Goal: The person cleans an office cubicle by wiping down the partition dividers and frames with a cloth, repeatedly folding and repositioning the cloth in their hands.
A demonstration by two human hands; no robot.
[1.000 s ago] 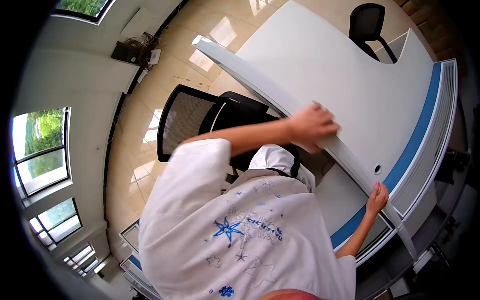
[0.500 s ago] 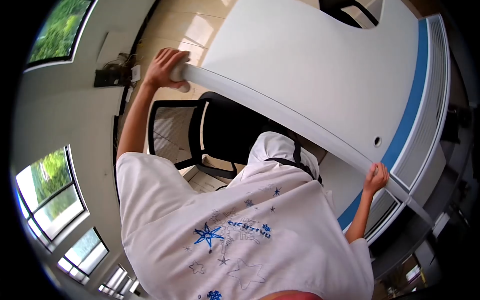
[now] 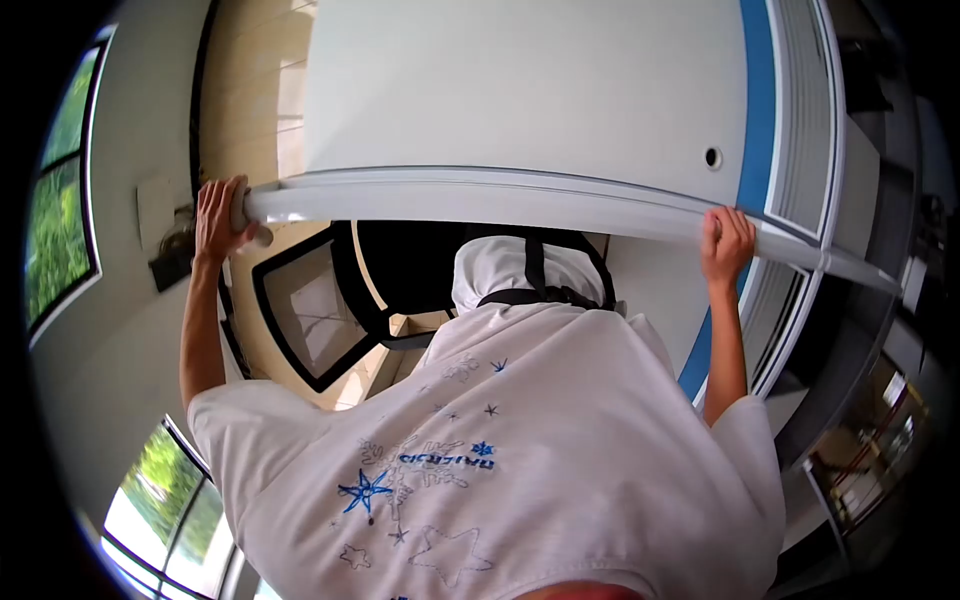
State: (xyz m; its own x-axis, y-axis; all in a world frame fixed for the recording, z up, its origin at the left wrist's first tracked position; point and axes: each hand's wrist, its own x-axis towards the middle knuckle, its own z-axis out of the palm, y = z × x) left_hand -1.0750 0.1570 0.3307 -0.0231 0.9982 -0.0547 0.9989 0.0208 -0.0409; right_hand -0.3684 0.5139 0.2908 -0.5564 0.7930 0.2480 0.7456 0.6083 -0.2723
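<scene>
A long pale rail point(image 3: 480, 200), apparently the top of a desk divider, spans the view in front of me. At its left end my left hand point(image 3: 218, 215) is closed round a pale grey rounded thing point(image 3: 262, 237), whose kind I cannot make out. Toward the other end, my right hand point(image 3: 728, 240) is wrapped over the rail, close to where it meets a second divider point(image 3: 805, 110). Both arms are stretched out. Beyond the rail lies a white desktop point(image 3: 520, 90) with a blue strip point(image 3: 758, 80) and a round cable hole point(image 3: 713, 158).
Below the rail stands a black mesh-back chair point(image 3: 305, 310). A black strap point(image 3: 535, 265) crosses my white clothing. Windows point(image 3: 70, 190) line the wall on the left, with a dark cable box point(image 3: 172, 272) near it. Tiled floor point(image 3: 245, 100) shows beside the desk.
The view has turned, so the slanting rail now runs nearly level. Both hands keep about the same places along it. The chair and windows have shifted in view.
</scene>
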